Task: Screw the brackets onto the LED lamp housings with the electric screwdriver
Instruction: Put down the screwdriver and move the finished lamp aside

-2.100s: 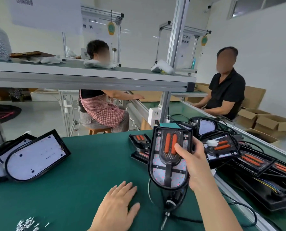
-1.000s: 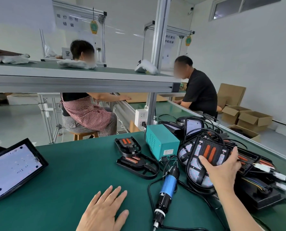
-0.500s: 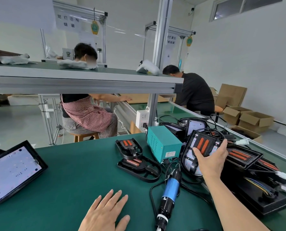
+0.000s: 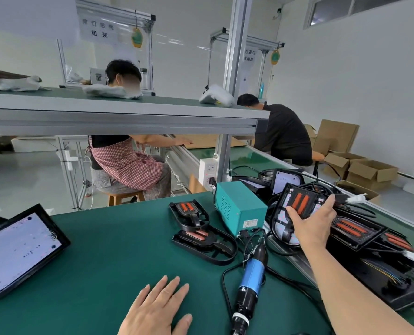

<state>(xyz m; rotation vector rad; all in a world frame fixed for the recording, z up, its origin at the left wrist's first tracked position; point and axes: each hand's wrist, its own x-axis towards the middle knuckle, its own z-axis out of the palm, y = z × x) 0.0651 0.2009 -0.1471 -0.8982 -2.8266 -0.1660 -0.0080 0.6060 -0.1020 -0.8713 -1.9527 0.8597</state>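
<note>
Over to the right it has gone: the lamp housing (image 4: 299, 202), held up before the person two seconds ago, is now just right of the teal power box (image 4: 240, 209), and the left hand (image 4: 155, 310) has stayed flat.

From the head camera, the housing is a black, round-ended shell tilted up on edge. Two orange strips sit in its upper part and a pale board dotted with pink fills the rest.

Right of the box and behind the housing lies a pile of more black housings (image 4: 356, 228) with orange strips, tangled in black cables. Left of the box, two black parts (image 4: 201, 234) with orange inserts lie overlapping on the green worktop (image 4: 109, 240).

In front of the box, the blue electric screwdriver (image 4: 252, 278) lies untouched, tip toward the person. Far left of the box, a black-framed pale panel (image 4: 20, 250) rests on the worktop.

The right hand (image 4: 312, 226) reaches past the screwdriver, thumb on the housing's face and fingers (image 4: 329, 200) wrapped round its far edge, clamped on it. The left hand's fingers are straight and slightly spread, palm down.
</note>
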